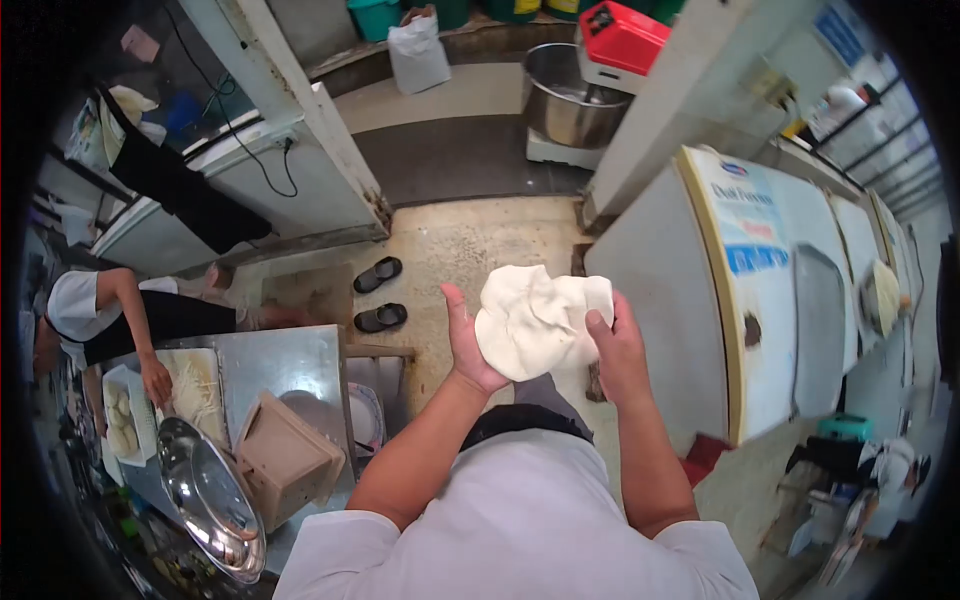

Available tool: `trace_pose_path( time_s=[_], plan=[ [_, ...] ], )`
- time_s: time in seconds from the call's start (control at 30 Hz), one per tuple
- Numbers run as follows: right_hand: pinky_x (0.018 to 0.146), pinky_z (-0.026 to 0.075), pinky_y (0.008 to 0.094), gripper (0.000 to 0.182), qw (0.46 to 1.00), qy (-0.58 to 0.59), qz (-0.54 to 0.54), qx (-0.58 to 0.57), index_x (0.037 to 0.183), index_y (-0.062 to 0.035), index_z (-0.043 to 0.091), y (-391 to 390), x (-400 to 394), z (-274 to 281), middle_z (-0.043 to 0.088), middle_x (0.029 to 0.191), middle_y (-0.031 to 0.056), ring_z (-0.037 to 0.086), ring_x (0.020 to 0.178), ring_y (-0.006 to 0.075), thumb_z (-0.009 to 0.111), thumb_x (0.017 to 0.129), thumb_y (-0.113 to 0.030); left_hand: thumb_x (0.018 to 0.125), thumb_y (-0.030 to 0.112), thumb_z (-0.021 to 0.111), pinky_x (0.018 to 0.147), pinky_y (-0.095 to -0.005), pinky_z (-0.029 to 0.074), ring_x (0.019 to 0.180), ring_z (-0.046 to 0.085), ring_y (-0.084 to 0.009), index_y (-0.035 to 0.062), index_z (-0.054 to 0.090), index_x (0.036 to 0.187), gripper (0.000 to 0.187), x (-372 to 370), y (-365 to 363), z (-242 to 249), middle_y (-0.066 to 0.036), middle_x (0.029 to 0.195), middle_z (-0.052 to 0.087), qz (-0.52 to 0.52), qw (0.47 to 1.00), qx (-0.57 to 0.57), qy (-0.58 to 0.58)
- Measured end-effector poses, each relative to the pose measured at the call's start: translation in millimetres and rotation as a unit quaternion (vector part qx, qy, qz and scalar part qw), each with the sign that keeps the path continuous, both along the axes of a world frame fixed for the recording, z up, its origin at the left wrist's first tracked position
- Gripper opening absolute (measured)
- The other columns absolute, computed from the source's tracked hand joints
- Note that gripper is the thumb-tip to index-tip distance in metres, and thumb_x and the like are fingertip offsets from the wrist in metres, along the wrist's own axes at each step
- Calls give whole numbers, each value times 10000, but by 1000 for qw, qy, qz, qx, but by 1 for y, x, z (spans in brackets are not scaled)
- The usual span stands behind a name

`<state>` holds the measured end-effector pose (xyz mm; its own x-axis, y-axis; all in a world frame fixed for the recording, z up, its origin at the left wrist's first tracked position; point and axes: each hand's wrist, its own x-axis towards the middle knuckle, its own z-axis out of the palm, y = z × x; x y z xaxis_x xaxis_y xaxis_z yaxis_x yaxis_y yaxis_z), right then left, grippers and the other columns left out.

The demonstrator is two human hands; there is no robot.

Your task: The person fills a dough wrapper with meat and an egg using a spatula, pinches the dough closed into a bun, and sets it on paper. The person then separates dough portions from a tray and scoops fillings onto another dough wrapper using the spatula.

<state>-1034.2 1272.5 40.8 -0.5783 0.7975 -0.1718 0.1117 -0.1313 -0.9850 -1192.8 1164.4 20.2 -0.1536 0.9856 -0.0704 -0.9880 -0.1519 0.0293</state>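
Note:
A large, pale piece of dough [540,322] is held up in front of my body, its top folded and creased. My left hand [468,345] supports it from the left side with the thumb sticking up and away; the fingers are hidden beneath the dough. On the other side, my right hand [622,352] grips the right edge, thumb on top and fingers around the outside. The dough hangs between both hands above the floor.
A stand mixer with a steel bowl [572,98] stands beyond the doorway. To my right is a white chest freezer [770,300]. On my left, another person works at a metal table [280,350] holding a steel bowl [210,490]. Black slippers [380,317] lie on the floor.

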Motion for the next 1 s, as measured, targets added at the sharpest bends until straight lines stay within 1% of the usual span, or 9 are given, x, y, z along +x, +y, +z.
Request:
trace_pose_path(
  time_s=[0.13, 0.17, 0.57, 0.67, 0.7, 0.73, 0.83, 0.93, 1.0],
  plan=[
    [776, 502, 334, 201, 924, -45, 70, 373, 1022, -24, 682, 65, -66, 13, 641, 922, 109, 631, 844, 244, 710, 830, -76, 710, 914, 414, 1125, -536, 333, 1351, 424, -374, 43, 330, 1487, 1170, -69, 41, -2, -184, 1495, 400, 72, 996, -44, -3],
    [687, 496, 347, 85, 939, -2, 105, 328, 855, -40, 707, 76, -93, 20, 616, 826, 109, 616, 765, 252, 731, 774, -35, 716, 909, 416, 1122, -529, 341, 1347, 429, -372, 44, 327, 1489, 1163, -87, 55, 2, -183, 1492, 404, 86, 995, -52, 14],
    [676, 477, 371, 178, 824, 62, 288, 483, 895, -48, 688, 227, -326, 47, 557, 794, 97, 570, 750, 271, 736, 737, 17, 735, 882, 445, 1112, -504, 365, 1335, 447, -355, 53, 316, 1496, 1132, -278, 182, 30, -172, 1483, 413, 191, 980, -41, 48],
    [678, 491, 364, 58, 881, 54, 255, 394, 809, -40, 626, 247, -373, 43, 518, 737, 85, 550, 734, 242, 682, 803, -55, 739, 877, 450, 1112, -523, 356, 1333, 449, -356, 64, 322, 1494, 1117, -331, 211, 30, -160, 1486, 415, 161, 987, -16, 19],
    [686, 501, 371, 82, 958, 190, 141, 165, 782, -45, 593, 257, -388, 44, 500, 716, 73, 546, 715, 230, 632, 842, -84, 739, 877, 450, 1112, -523, 356, 1333, 449, -356, 64, 322, 1494, 1117, -348, 221, 28, -160, 1486, 415, 154, 988, -10, 16],
    [695, 510, 378, 144, 946, 315, 13, -75, 755, -49, 560, 268, -403, 45, 481, 694, 60, 543, 697, 219, 583, 881, -114, 748, 866, 455, 1114, -532, 351, 1335, 446, -354, 67, 331, 1490, 1097, -367, 231, 28, -152, 1481, 423, 159, 987, -4, 5],
    [714, 539, 426, 212, 916, 358, 89, -159, 720, -82, 512, 353, -389, 18, 522, 691, 40, 526, 640, 217, 508, 906, -183, 789, 827, 450, 1120, -538, 334, 1349, 423, -351, 82, 353, 1483, 1023, -424, 258, 30, -137, 1490, 416, 144, 989, 31, 0],
    [724, 547, 438, 202, 987, -107, 87, 86, 770, -10, 591, 398, -361, -65, 614, 734, 144, 614, 708, 301, 532, 873, -173, 829, 774, 465, 1094, -561, 350, 1345, 416, -353, 116, 384, 1472, 923, -481, 295, 34, -122, 1494, 415, 110, 991, 43, 59],
    [766, 543, 462, 247, 826, -479, 148, 259, 865, 24, 648, 400, -326, -127, 676, 884, 220, 655, 841, 377, 557, 866, -205, 833, 762, 481, 1077, -573, 362, 1349, 408, -351, 116, 387, 1470, 912, -506, 316, 45, -124, 1490, 419, 84, 993, 45, 63]
  ],
)
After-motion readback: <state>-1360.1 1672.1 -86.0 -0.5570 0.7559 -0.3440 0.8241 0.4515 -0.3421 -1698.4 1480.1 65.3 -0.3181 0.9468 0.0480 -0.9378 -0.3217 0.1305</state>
